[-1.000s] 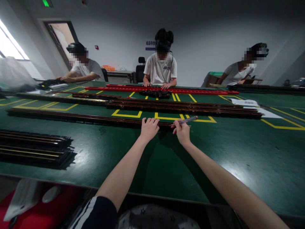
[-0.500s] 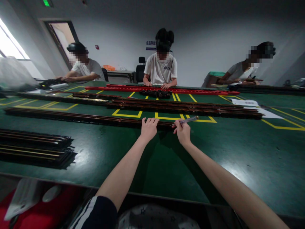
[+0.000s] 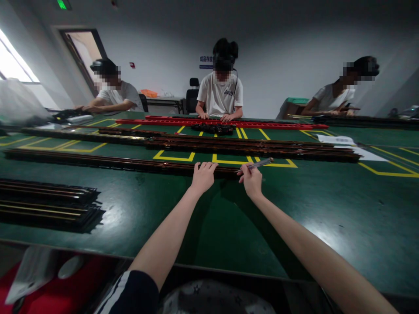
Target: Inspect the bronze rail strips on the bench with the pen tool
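A long dark strip bundle (image 3: 98, 161) with coppery lines lies across the green table in front of me. My left hand (image 3: 203, 178) is curled over the strips near their right end, fingers bent across the top and the thumb hidden. Between thumb and fingers, my right hand (image 3: 252, 181) grips a slim pen-like tool (image 3: 263, 162) with a clear handle. The tool's thin tip points left at the right end of the strips. Whether the tip touches them I cannot tell.
Farther back lie another long strip stack (image 3: 248, 146), a dark jumbled part (image 3: 214, 128) and a red slotted rail (image 3: 278, 126). Shorter strip stacks (image 3: 42, 211) sit at left. White paper (image 3: 373, 155) lies at right. Three people work across the table (image 3: 147, 226).
The view has shifted very slightly. Both hands, the tool and the strips hold practically the same position.
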Tool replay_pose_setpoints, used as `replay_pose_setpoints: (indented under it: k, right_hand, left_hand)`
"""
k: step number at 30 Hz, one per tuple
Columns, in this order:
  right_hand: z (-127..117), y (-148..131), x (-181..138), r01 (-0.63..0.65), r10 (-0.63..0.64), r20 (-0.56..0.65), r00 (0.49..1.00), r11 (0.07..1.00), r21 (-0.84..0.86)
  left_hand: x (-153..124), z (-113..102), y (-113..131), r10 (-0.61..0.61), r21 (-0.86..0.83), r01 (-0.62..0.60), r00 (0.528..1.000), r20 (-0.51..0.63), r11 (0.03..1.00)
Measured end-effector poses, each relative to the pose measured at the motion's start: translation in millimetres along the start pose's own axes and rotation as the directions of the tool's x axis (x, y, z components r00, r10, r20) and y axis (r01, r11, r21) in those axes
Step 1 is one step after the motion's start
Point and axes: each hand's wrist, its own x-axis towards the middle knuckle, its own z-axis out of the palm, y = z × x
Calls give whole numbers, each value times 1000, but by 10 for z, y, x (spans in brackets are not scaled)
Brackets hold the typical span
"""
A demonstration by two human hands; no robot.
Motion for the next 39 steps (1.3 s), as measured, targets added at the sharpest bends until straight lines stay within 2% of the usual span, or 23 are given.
replay_pose_setpoints:
  k: [8,14,26,35,39]
  right_hand:
    - [1,5,8,8,-3,-73,997,998,58]
    - [-16,-18,11,-10,14,-110,994,999,39]
    - [-28,53,32,-20,23,-62,998,999,44]
    - [-29,72,65,-73,79,-57,995,993,94]
    - [-23,61,62,-72,73,-4,997,993,94]
  left_hand:
    - [0,-10,13,-6,7,6,1000,5,1000]
    - [2,-12,3,1,-15,-1,1000,4,1000]
    - [3,8,-12,7,-10,-7,1000,-7,1000]
    - [7,-8,57,-21,12,22,999,-26,1000]
    - [6,-18,71,-39,7,39,998,-45,999]
